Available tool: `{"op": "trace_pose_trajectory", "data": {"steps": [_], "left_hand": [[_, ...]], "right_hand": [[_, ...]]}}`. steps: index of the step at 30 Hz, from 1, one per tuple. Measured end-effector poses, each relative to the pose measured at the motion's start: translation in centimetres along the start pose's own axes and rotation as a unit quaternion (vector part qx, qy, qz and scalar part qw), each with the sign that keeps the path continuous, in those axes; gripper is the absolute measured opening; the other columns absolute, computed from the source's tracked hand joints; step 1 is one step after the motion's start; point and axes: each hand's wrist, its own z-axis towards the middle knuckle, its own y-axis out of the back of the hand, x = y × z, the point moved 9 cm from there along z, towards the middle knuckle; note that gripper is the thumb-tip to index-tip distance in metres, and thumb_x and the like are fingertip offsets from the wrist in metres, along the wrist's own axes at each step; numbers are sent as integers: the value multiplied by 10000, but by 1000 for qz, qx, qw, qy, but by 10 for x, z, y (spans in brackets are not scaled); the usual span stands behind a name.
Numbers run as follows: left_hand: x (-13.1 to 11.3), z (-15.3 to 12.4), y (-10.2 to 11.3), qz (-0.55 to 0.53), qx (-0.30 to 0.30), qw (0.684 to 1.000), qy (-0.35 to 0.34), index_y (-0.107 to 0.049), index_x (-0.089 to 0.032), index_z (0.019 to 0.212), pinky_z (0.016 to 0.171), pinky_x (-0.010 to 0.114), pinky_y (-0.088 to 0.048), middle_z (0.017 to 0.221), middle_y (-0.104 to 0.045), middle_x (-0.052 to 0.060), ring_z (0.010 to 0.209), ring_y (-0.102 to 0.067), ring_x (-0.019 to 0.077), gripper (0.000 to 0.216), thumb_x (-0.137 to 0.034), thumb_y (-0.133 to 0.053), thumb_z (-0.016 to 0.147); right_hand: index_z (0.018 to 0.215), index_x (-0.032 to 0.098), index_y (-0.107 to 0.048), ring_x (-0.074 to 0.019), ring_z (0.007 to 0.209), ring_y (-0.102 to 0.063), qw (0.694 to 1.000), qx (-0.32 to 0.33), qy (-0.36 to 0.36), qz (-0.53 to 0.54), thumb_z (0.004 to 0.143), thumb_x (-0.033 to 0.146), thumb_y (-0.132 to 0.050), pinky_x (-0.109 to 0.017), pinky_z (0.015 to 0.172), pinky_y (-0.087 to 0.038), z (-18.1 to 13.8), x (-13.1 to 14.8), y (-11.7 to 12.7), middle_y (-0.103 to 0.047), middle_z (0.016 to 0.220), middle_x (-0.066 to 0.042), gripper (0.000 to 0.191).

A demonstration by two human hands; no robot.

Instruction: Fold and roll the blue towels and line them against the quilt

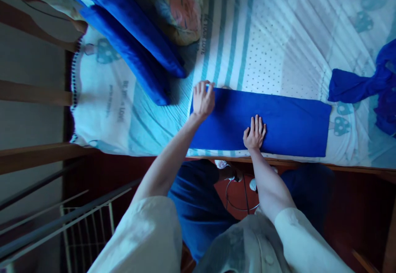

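A folded blue cloth [293, 126] lies as a long flat rectangle along the near edge of the bed. My left hand [203, 100] is at its far left corner, fingers curled in over the edge; the bit of cloth under the fingertips is hidden. Flat on the middle of the same cloth rests my right hand [255, 132], its fingers stretched out and slightly apart. Up to the left, long folded blue pieces [133, 29] lie slantwise on the bed, with a small white label on one.
A patterned bedsheet [272, 54] covers the bed. Crumpled blue fabric [355, 86] lies at the right, and a printed pillow [182, 13] at the far side. Wooden bed rails [34, 93] and a metal rack [86, 223] stand left. A cable [230, 200] runs across the floor.
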Motion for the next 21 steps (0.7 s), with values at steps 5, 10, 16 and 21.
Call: {"op": "trace_pose_trajectory", "data": {"steps": [5,10,16,21], "left_hand": [[-11,-46,-31,-45,17,998,-38,-452,-176,1552,1311,563,-100,1667,-365,153,1603,-189,315,661,-523,-414,991],[57,-43,6,-20,-133,980,149,-327,-106,1610,1313,575,-5,1716,-225,181,1625,-25,293,678,-470,-334,1038],[-64,-65,-52,-71,-52,995,41,-376,-143,1599,1313,597,-49,1724,-206,142,1620,-1,292,632,-377,-396,1012],[-115,-98,-96,-115,-6,993,8,-480,-190,1553,1325,549,-79,1678,-336,119,1606,-169,258,582,-320,-370,996]], "right_hand": [[1559,137,-475,-283,1563,-319,1000,6,0,-2,983,251,-345,-596,1267,-235,0,-1,-1,-434,1626,-165,601],[1575,141,-455,-277,1572,-301,1000,17,-2,-4,988,252,-344,-585,1274,-226,0,-1,-2,-417,1639,-157,607],[1562,129,-469,-266,1569,-310,1000,14,-2,-2,1010,252,-323,-568,1275,-225,-1,1,-2,-429,1631,-164,583],[1571,155,-460,-254,1580,-286,999,30,-5,-12,1028,251,-317,-544,1284,-217,-1,-2,-10,-418,1641,-149,569]]}}
